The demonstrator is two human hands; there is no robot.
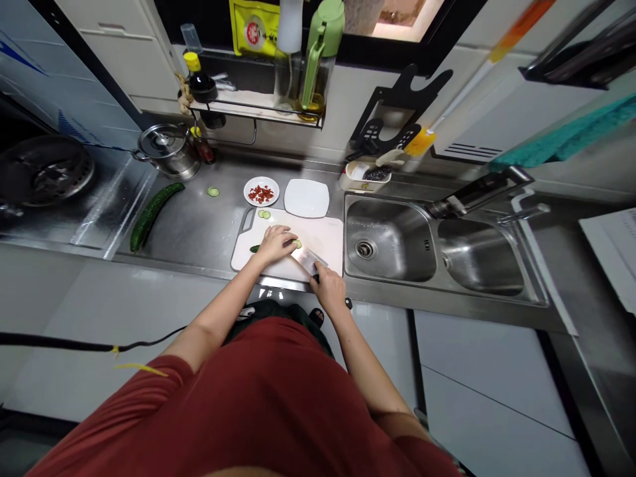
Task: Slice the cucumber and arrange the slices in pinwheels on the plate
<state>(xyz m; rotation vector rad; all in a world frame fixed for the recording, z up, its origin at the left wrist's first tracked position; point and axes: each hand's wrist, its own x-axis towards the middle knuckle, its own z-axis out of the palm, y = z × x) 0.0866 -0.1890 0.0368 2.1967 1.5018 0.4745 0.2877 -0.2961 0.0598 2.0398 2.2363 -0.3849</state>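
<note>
On the white cutting board, my left hand is closed over a piece of cucumber, whose dark end shows at the left of the hand. A pale cut face shows by my fingertips. My right hand grips the dark handle of a knife, its blade lying close to the cut face. Two cucumber slices rest at the board's upper left. Behind the board are a bowl of red pieces and a bare white plate.
A whole cucumber and a cucumber end lie on the steel counter to the left. Further back is a lidded pot. The double sink adjoins the board's right side. A shelf holds bottles above.
</note>
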